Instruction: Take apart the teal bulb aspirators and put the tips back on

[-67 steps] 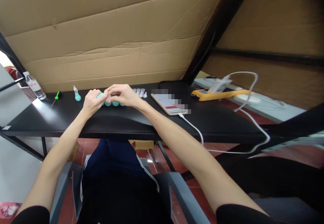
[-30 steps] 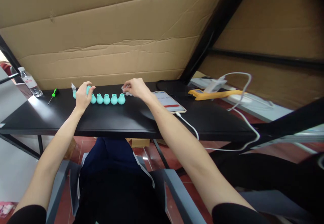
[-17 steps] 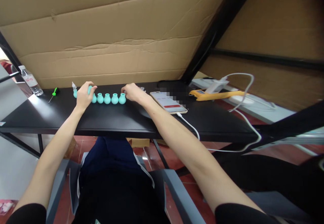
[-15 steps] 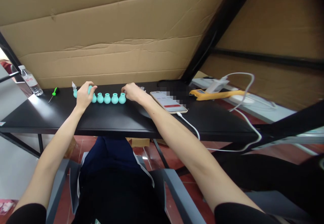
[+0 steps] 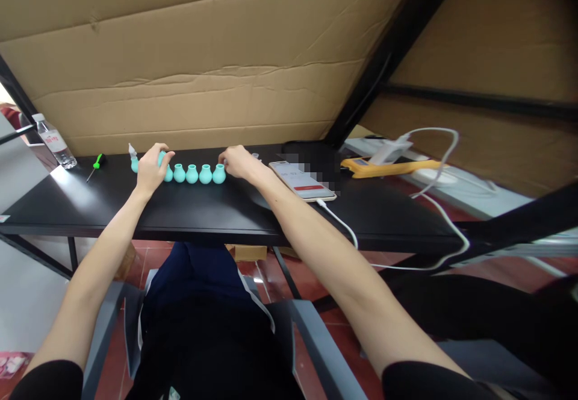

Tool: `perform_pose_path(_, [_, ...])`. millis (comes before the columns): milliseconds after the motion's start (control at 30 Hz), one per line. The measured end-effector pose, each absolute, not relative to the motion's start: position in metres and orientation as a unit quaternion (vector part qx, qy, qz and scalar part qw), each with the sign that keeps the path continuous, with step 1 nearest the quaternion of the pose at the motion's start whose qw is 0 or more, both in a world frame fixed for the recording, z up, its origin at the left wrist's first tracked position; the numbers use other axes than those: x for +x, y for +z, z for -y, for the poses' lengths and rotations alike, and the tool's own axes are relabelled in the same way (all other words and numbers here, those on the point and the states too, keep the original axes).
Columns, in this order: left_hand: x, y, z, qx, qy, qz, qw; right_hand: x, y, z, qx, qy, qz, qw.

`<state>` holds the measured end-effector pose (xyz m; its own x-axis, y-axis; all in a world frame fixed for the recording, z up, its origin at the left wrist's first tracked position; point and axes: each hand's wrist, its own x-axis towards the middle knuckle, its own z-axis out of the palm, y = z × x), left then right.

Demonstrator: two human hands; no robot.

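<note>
Several turquoise rubber bulbs (image 5: 192,175) stand upright in a row on the black table, open necks up. At the row's left part, my left hand (image 5: 152,168) is closed round a turquoise bulb (image 5: 161,158). Left of that hand stands another turquoise bulb (image 5: 134,163) with a clear pointed nozzle (image 5: 132,149) on top. My right hand (image 5: 238,162) is bent down behind the rightmost bulb (image 5: 219,174), fingers curled; what they hold, if anything, is hidden. Just beyond this hand lie small clear pieces (image 5: 256,156), partly covered.
A phone (image 5: 303,182) with a white charging cable (image 5: 338,222) lies right of my right forearm. Farther right is a yellow tool (image 5: 392,168). To the left are a green-handled screwdriver (image 5: 98,162) and a water bottle (image 5: 55,141). Cardboard (image 5: 203,105) rises behind the table (image 5: 217,210).
The view has shifted very slightly. Both hands keep nearly the same places and poses, and the bulbs stay in their row.
</note>
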<state>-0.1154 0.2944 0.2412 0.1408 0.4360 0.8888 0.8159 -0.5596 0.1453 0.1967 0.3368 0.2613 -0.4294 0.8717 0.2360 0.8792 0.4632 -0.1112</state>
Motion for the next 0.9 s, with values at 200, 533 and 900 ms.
perform_pose_path(200, [-0.117, 0.240, -0.296, -0.731, -0.498, 0.424, 0.194, 0.198, 0.262, -0.336, -0.508, -0.013, 0.847, 0.160])
perform_pose_path(533, [-0.115, 0.243, -0.293, -0.730, -0.493, 0.439, 0.175, 0.200, 0.260, -0.344, -0.489, -0.005, 0.855, 0.174])
perform_pose_path(900, [-0.116, 0.243, -0.294, -0.733, -0.486, 0.444, 0.173, 0.214, 0.268, -0.351, -0.486, 0.020, 0.838, 0.248])
